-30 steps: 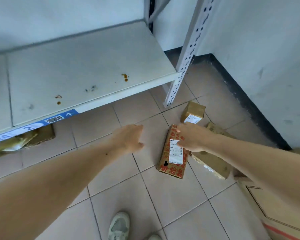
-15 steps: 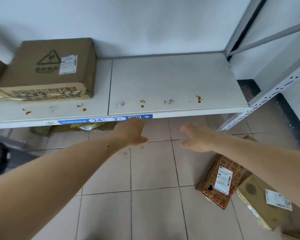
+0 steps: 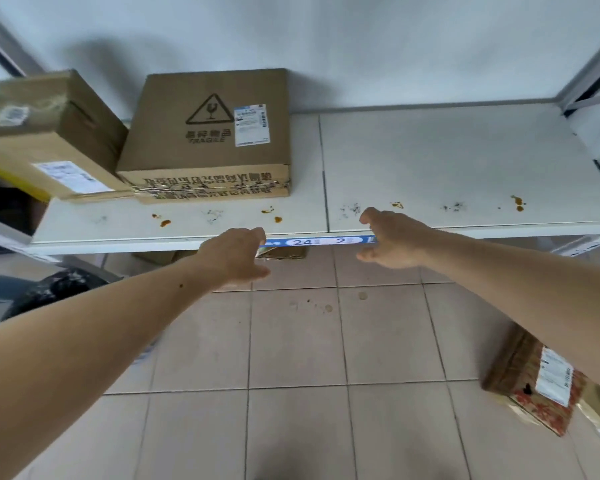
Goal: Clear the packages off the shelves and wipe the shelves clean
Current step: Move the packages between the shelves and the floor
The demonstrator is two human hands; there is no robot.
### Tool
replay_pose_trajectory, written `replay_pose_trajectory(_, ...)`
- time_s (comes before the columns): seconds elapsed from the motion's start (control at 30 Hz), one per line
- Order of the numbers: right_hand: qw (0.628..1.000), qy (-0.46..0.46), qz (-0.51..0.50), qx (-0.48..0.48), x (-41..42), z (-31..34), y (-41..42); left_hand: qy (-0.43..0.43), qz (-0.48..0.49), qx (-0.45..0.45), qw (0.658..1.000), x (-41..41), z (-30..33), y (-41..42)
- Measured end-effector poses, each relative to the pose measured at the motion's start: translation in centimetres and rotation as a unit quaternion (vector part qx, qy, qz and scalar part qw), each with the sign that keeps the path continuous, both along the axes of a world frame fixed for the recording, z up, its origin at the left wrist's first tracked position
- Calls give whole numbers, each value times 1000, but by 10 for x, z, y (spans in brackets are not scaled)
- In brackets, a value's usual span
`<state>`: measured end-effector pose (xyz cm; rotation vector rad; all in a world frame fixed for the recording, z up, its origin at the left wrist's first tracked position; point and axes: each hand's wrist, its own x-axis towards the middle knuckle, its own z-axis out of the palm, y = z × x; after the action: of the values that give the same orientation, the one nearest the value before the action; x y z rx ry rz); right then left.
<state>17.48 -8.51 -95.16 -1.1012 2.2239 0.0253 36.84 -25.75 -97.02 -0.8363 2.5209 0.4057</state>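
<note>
fragile box [image 3: 208,133], stained shelf [image 3: 447,161], floor parcel [image 3: 534,379]

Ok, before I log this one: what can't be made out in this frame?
Head view only:
- Shipping label on the fragile box: print too small to read.
- Left boxes: motion-blurred, cut by the frame's left edge.
- Package under the shelf: mostly hidden by the shelf edge and the left hand.
- Floor parcel: partly covered by the right forearm; right hand empty.

White shelf [image 3: 447,161] w/ brown stains holds fragile-marked box [image 3: 208,133] & smaller box [image 3: 49,133] at left.
</note>
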Motion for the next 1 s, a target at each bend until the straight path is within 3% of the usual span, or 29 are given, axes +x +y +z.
replay_pose_trajectory(0.23,1000,13,1,10,36,-12,-88,1,60,-5,998,63,-8,-97)
replay_pose_trajectory(0.53,998,8,-24,-50,33,-44,-192,25,157,-46,986,79,-29,-192)
replay_pose_trajectory(0.77,982,41,-177,-48,16,-66,-239,72,210,-98,970,60,-42,-243)
replay_pose_trajectory(1.0,961,3,-266,-80,-5,-88,-271,93,223,-74,968,35,-56,-282)
